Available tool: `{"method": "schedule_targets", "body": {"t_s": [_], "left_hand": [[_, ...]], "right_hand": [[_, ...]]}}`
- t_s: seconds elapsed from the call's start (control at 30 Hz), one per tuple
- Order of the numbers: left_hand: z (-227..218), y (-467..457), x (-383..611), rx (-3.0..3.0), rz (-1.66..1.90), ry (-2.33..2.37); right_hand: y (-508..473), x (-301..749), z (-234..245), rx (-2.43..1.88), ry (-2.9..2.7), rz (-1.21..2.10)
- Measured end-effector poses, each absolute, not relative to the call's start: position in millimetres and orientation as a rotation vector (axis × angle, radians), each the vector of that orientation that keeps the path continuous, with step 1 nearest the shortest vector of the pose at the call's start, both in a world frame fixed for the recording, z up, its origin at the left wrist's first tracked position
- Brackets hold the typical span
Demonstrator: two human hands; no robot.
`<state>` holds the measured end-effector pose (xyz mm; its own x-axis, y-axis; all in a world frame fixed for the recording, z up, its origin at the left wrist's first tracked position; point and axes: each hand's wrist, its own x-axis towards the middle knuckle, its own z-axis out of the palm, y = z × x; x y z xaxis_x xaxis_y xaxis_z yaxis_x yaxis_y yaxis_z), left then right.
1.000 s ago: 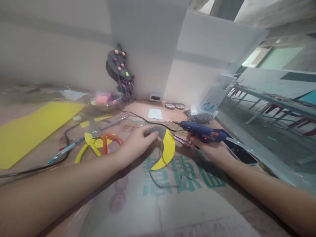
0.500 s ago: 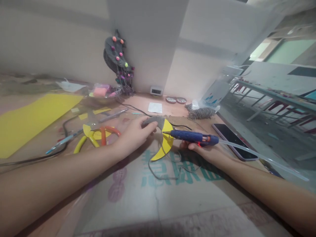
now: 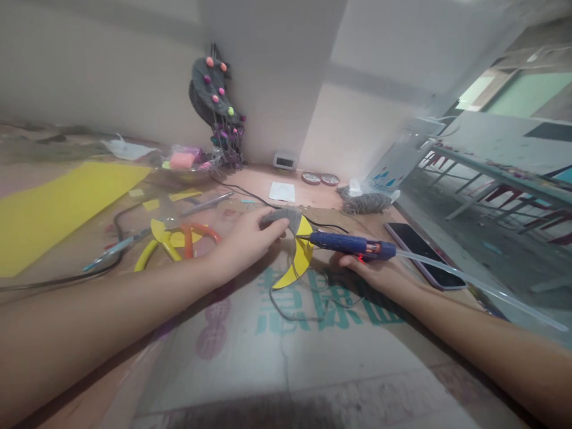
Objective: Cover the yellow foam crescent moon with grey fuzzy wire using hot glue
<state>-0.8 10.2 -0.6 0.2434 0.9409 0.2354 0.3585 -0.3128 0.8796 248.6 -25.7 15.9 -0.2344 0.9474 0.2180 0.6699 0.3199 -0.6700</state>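
Observation:
My left hand (image 3: 250, 238) pinches the upper end of a yellow crescent cutout (image 3: 304, 253), where grey yarn (image 3: 292, 218) is wrapped round it. The lower part of the crescent is bare yellow. My right hand (image 3: 364, 268) grips a blue hot glue gun (image 3: 337, 241) with a red light glowing below its body; the fingers round the handle are partly hidden. The nozzle tip touches or hovers just over the crescent beside the yarn's edge; I cannot tell which. From the gun's rear sticks a long clear glue stick (image 3: 482, 283). A loose yarn strand (image 3: 290, 317) trails below the crescent.
Orange-handled pliers (image 3: 201, 231), scissors with yellow handles (image 3: 147, 253) and a yellow sheet (image 3: 67, 208) lie left. A phone (image 3: 424, 256) and a grey yarn bundle (image 3: 366, 202) are right. A yarn-wrapped crescent decoration (image 3: 214, 101) with pompoms leans at the wall. Printed cardboard (image 3: 223, 381) lies beneath.
The view has shifted slightly. Both hands keep their grips, and the glue gun's nozzle stays near the yarn's edge on the crescent.

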Motion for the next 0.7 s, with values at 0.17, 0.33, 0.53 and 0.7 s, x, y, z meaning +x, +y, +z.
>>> {"method": "schedule_targets", "body": {"t_s": [0.17,0.33,0.53,0.7], "left_hand": [[-1,11,-1,1.813,1.049,1.180],[0,11,-1,1.819,1.033,1.194],[-1,11,-1,1.824,1.031,1.197],[-1,12,-1,1.849,1.016,1.217]], "right_hand": [[-26,246,15,-1.413,-1.970,0.597],[-24,248,8,-1.411,-1.949,0.541],[-24,251,6,-1.402,-1.965,0.573],[-22,252,3,-1.390,-1.957,0.588]]}}
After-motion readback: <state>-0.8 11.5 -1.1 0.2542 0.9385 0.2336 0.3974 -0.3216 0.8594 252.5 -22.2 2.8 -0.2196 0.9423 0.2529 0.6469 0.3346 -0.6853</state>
